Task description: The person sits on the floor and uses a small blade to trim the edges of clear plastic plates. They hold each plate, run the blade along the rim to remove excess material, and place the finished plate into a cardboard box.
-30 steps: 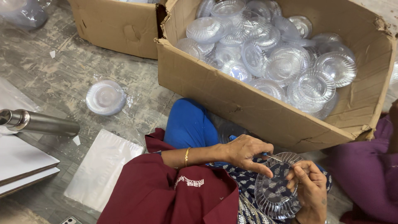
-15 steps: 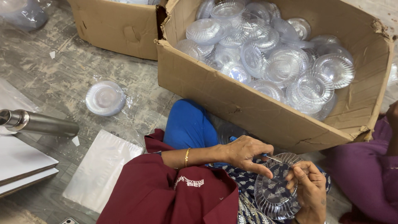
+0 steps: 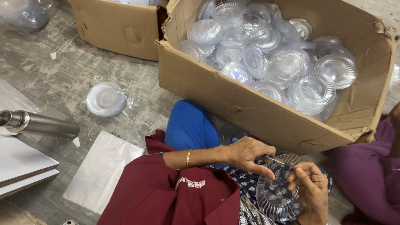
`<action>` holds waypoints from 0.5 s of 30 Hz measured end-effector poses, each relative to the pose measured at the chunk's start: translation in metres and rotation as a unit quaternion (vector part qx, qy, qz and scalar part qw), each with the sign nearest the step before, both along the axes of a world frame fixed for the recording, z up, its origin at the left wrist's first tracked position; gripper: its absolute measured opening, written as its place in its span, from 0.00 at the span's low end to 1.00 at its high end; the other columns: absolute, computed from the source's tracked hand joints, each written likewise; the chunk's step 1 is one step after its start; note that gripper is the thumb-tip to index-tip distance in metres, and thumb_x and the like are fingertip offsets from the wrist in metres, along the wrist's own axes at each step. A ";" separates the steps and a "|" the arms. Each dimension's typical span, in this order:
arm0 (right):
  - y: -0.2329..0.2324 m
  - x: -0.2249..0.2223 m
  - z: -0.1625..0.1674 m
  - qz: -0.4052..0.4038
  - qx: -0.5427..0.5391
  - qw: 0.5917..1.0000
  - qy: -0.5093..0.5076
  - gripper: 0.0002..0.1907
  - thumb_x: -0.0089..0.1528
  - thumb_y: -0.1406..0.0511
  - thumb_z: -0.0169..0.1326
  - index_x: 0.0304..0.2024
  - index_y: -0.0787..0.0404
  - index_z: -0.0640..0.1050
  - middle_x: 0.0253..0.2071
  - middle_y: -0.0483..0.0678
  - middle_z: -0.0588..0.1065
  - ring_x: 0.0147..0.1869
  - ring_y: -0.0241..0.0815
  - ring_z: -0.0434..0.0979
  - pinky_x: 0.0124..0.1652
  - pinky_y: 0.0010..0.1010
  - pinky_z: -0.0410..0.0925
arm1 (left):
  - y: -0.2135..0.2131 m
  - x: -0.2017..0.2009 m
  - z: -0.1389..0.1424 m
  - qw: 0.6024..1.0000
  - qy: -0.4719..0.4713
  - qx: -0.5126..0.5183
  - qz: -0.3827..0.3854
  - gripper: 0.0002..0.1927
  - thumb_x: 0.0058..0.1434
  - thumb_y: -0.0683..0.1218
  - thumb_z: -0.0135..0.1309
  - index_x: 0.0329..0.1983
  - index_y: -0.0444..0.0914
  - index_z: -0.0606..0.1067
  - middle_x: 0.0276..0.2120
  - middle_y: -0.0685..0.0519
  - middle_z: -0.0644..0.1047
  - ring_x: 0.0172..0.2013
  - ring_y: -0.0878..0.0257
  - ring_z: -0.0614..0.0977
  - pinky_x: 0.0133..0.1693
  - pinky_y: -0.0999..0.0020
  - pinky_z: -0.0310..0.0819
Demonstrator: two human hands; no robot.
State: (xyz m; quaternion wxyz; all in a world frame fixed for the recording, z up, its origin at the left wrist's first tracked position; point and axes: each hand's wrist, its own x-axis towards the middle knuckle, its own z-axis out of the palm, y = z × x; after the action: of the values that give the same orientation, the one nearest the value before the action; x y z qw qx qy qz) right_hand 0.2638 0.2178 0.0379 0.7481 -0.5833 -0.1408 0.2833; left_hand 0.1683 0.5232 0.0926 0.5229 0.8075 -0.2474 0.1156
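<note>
Clear ribbed plastic plate [image 3: 278,192], round, held over the lap.

2 brown cartons [image 3: 233,96] [image 3: 121,29], floor, top.

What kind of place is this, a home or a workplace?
Probably a small packing workshop: a carton full of clear plastic plates, a wrapped stack on the bare floor, and a second carton.

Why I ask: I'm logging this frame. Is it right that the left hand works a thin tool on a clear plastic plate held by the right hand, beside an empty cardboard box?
Not quite: the head view shows the cardboard box full of clear plastic plates, not empty. The rest holds: the left hand works a thin tool on the clear plastic plate held by the right hand.
</note>
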 end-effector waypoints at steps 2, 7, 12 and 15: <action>0.000 0.000 0.000 0.001 0.003 1.000 0.001 0.08 0.70 0.70 0.50 0.46 0.71 0.75 0.30 0.58 0.78 0.24 0.41 0.80 0.21 0.24 0.71 | 0.000 0.000 0.000 1.000 -0.001 0.001 0.001 0.32 0.58 0.74 0.53 0.33 0.41 0.71 0.27 0.56 0.77 0.27 0.61 0.80 0.28 0.66 0.71; 0.000 -0.001 -0.001 0.002 0.004 1.000 -0.005 0.08 0.70 0.70 0.50 0.46 0.71 0.75 0.30 0.58 0.78 0.24 0.40 0.80 0.21 0.24 0.71 | -0.001 0.001 -0.003 1.000 0.000 0.002 0.001 0.32 0.57 0.75 0.52 0.33 0.41 0.71 0.27 0.56 0.77 0.27 0.62 0.80 0.28 0.67 0.71; 0.000 -0.001 -0.002 0.001 0.000 1.000 -0.014 0.08 0.69 0.71 0.50 0.46 0.72 0.76 0.30 0.59 0.78 0.23 0.41 0.80 0.20 0.24 0.70 | -0.001 0.001 -0.004 1.000 -0.001 -0.003 0.001 0.32 0.57 0.75 0.52 0.33 0.41 0.71 0.26 0.56 0.77 0.27 0.62 0.80 0.27 0.67 0.71; -0.001 -0.002 -0.002 -0.001 -0.003 1.000 -0.012 0.08 0.69 0.71 0.50 0.46 0.72 0.75 0.30 0.59 0.78 0.23 0.41 0.80 0.20 0.24 0.70 | -0.001 0.000 -0.005 1.000 -0.003 -0.005 0.002 0.32 0.58 0.75 0.52 0.33 0.41 0.71 0.26 0.56 0.76 0.27 0.62 0.80 0.27 0.67 0.71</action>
State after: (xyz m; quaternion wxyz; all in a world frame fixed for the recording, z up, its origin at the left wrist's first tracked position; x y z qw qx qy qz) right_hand 0.2622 0.2171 0.0357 0.7450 -0.5888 -0.1488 0.2761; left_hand 0.1687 0.5222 0.0879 0.5261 0.8047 -0.2472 0.1205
